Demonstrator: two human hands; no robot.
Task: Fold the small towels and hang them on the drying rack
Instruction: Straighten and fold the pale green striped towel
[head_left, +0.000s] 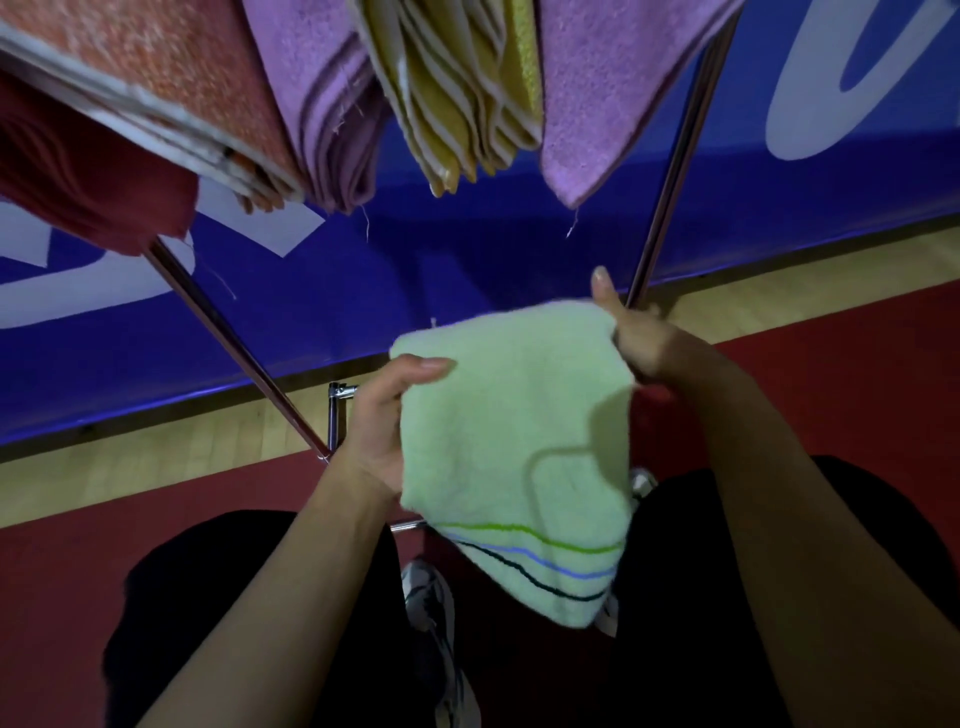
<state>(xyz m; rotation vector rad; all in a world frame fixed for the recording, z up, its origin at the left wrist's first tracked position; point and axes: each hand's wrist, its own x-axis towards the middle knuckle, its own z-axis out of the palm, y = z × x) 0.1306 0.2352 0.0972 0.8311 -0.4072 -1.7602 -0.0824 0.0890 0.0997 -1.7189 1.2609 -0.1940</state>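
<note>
Green towel (514, 447) between both gripping hands.

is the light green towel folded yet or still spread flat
Folded, at least once: the green towel shows a rounded doubled edge at its top, held there by the left hand and right hand. Not hung yet.

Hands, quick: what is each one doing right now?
Left hand: gripping the left edge of the green towel.
Right hand: gripping the towel's top right corner.
</note>
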